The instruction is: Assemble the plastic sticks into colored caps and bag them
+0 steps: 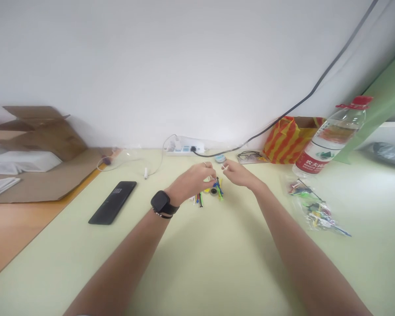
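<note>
I observe both bare hands at the centre of the frame, above a pale green table (204, 254). The right hand (239, 174) has its thumb and fingertips closed on a small white piece (225, 167), held clear of the table. The left hand (194, 179) is positioned just left of it with fingers bent and thumb extended; I cannot tell whether anything is gripped between those fingertips. A black watch (160, 201) is fitted at the left wrist. Directly below the hands, at frame centre, lies a cluster of small coloured sticks (219, 189), partly covered by the left hand, with a dark round part (213, 191) among them. At the right of the frame, clear plastic packets (317, 214) hold further coloured pieces, in front of a red-capped water bottle (332, 137) and a red-and-yellow striped bag (281, 141). At centre left, a flat black device (113, 202) lies on the table. Behind the hands, a white power strip (184, 147) rests near the wall; an open cardboard box (52, 136) occupies the left edge.
</note>
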Tool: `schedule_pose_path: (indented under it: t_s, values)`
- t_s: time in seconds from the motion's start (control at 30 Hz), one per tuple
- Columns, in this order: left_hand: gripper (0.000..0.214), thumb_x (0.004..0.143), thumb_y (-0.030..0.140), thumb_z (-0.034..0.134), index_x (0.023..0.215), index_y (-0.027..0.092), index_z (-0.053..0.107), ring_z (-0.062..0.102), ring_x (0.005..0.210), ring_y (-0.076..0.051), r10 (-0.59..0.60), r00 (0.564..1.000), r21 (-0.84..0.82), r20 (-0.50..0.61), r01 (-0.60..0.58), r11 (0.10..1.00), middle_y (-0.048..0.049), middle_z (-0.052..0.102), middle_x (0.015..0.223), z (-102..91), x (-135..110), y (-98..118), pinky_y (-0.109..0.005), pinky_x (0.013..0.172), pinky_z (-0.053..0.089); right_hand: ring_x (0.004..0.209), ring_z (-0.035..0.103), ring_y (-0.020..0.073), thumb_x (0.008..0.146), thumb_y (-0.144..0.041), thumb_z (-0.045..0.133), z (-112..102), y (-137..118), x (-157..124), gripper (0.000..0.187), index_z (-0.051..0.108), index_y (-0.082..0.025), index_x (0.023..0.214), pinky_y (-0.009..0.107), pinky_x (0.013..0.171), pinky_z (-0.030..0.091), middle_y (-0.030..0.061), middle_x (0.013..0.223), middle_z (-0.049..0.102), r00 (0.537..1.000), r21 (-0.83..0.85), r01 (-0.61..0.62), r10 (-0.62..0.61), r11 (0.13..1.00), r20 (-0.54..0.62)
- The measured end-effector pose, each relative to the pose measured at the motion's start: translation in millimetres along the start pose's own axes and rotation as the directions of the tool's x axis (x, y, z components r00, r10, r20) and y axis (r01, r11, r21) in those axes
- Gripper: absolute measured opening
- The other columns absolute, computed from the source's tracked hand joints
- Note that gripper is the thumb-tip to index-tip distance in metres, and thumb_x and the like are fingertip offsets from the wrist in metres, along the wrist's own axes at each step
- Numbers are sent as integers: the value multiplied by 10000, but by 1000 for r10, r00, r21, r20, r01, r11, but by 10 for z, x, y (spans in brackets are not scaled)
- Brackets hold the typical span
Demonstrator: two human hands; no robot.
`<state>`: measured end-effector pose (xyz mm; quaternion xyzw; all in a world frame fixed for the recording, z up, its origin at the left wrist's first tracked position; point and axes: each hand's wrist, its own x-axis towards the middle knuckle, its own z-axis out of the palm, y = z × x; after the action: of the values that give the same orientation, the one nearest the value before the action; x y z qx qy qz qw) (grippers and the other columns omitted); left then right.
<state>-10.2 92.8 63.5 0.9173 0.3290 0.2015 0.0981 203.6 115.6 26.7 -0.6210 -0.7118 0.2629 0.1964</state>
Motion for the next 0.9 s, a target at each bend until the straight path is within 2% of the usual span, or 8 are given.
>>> schedule_pose_path:
  t_s: [0.1, 0.2, 0.3, 0.43, 0.57, 0.7, 0.9]
  values:
    - [126, 881, 182, 581, 815, 204, 687, 638, 851, -209, -8, 991, 21, 136, 5, 1000, -57, 678, 958, 59, -42, 44, -308, 716, 467, 781, 607, 191, 815, -181, 613, 37, 173, 41, 213, 617, -175, 1028, 264, 635, 406, 83, 948, 672, 997, -112, -70, 72, 991, 11]
    - [132, 872, 179, 579, 862, 226, 701, 650, 953, -237, -23, 978, -25, 206, 29, 999, -49, 709, 952, 112, -73, 30, -306, 719, 471, 827, 639, 222, 812, -250, 666, 82, 220, 38, 205, 636, -170, 998, 277, 635, 413, 131, 1039, 690, 994, -173, -102, 108, 980, 21]
    - [124, 823, 197, 645, 893, 239, 737, 667, 933, -239, -29, 963, -67, 267, 49, 997, -42, 732, 948, 125, -85, -42, -309, 701, 472, 829, 657, 219, 843, -359, 678, 124, 157, 23, 282, 629, -180, 1056, 273, 619, 415, 124, 1064, 704, 995, -190, -88, 97, 978, 39]
    - [51, 715, 219, 749, 763, 238, 747, 686, 889, -251, -76, 938, -89, 337, 112, 990, -33, 745, 879, 112, -90, -106, -313, 674, 476, 811, 668, 187, 830, -406, 725, 189, 53, 19, 348, 619, -200, 1090, 252, 603, 411, 84, 1045, 721, 996, -181, -37, 51, 983, 77]
    - [49, 663, 231, 780, 689, 241, 740, 693, 822, -243, -95, 933, -112, 347, 142, 984, -21, 743, 817, 107, -87, -115, -305, 615, 459, 843, 662, 180, 813, -340, 745, 229, 16, 16, 311, 626, -220, 1074, 238, 606, 406, 62, 1041, 720, 994, -172, 11, 8, 985, 105]
    - [55, 701, 237, 757, 753, 247, 769, 686, 748, -206, -59, 936, -172, 347, 125, 977, -3, 749, 810, 111, -80, -142, -306, 639, 471, 809, 651, 173, 800, -308, 747, 226, 6, -5, 274, 632, -226, 1034, 235, 591, 403, 47, 993, 718, 992, -163, 39, -18, 986, 128]
    - [92, 726, 308, 780, 808, 269, 794, 672, 960, -270, -75, 957, -138, 282, 117, 983, -45, 706, 924, 126, -90, -118, -337, 772, 503, 784, 638, 167, 799, -287, 725, 218, 20, -10, 227, 630, -226, 996, 233, 577, 397, 40, 980, 709, 990, -153, 63, -42, 986, 137]
